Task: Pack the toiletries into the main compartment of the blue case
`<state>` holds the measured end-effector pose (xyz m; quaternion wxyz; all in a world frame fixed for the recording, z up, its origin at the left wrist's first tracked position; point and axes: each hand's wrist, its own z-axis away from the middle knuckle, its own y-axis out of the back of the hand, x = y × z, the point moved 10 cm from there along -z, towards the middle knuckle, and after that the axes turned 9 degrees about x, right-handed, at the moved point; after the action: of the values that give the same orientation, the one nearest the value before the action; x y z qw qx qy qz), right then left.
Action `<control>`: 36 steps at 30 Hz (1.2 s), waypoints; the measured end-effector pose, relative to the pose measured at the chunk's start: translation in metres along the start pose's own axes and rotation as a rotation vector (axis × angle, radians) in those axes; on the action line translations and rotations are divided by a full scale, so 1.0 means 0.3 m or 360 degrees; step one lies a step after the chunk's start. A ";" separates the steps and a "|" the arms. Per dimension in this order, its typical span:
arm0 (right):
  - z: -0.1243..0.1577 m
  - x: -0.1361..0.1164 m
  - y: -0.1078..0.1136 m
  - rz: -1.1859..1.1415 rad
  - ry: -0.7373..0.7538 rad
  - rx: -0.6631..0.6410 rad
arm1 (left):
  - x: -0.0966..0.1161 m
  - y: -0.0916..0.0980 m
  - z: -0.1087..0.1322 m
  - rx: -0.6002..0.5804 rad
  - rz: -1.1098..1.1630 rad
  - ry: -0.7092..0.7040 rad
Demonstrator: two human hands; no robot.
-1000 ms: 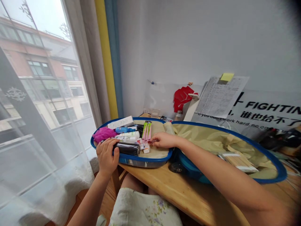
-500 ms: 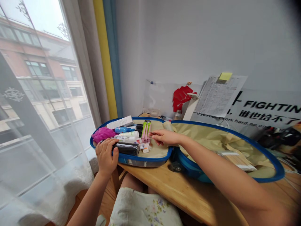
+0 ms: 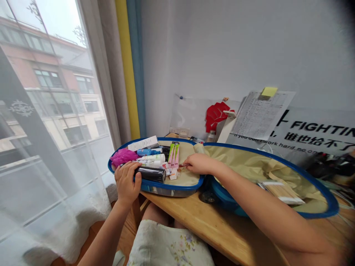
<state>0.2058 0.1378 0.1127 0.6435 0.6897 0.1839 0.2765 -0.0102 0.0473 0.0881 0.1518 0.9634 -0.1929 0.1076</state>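
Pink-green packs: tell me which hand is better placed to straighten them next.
Probably right: the right hand is just beside the pink-green packs, though it seems to hold a thin reddish item. The left hand is farther off, by the black cylinder.

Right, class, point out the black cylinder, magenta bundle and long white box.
Black cylinder (image 3: 151,173), head view, middle of its side.
Magenta bundle (image 3: 124,156), head view, crumpled middle.
Long white box (image 3: 143,143), head view, mid-length.
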 end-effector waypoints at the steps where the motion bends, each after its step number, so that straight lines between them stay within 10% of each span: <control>1: 0.002 -0.005 -0.004 -0.0004 -0.0004 -0.0020 | 0.001 0.001 -0.001 0.0003 -0.0003 -0.0001; 20: 0.010 0.050 0.048 -0.1036 -0.0239 0.0046 | -0.001 -0.001 0.002 -0.0003 0.0010 0.0006; 36: 0.006 0.071 0.042 -0.1016 -0.0360 0.0169 | 0.005 0.002 0.000 0.0009 0.0008 -0.0019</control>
<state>0.2221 0.1480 0.1281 0.6770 0.6562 0.3321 -0.0272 -0.0090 0.0461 0.0886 0.1476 0.9640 -0.1958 0.1027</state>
